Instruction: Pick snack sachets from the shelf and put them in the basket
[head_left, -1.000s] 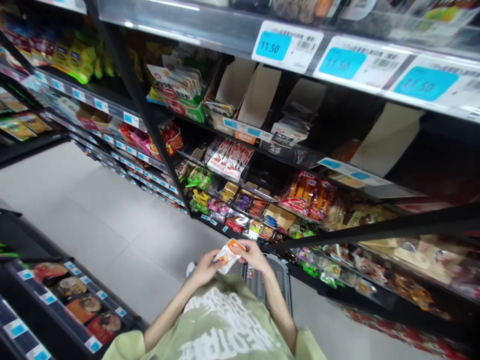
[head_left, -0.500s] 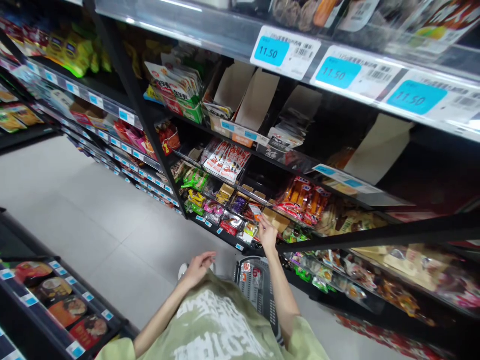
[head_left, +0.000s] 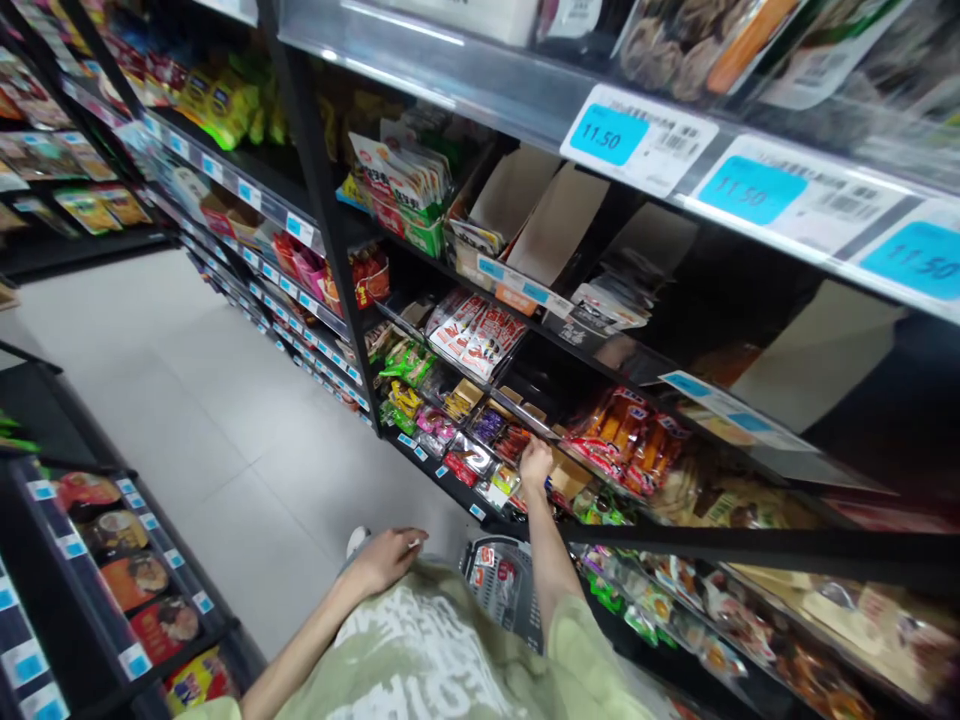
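Note:
My right hand (head_left: 535,463) reaches into a low shelf row of small snack packets (head_left: 491,428), beside an open brown cardboard display box (head_left: 568,478). Its fingers curl in towards the shelf, and whatever they hold is hidden. My left hand (head_left: 387,556) hangs loose in front of my green shirt with its fingers relaxed and apart, holding nothing. A grey shopping basket (head_left: 503,585) with a few small packets in it sits below my right forearm, close to the shelf.
Black shelving (head_left: 330,215) full of snacks runs along the right and back, with blue 11.50 price tags (head_left: 609,134) on the top rail. A low shelf of bowl noodles (head_left: 124,560) stands at the lower left. A grey tiled aisle (head_left: 195,410) runs between them.
One second ago both hands held a white and orange packet. The right hand then carried it to the low shelf and now reaches deeper in. The left hand dropped to my shirt, empty.

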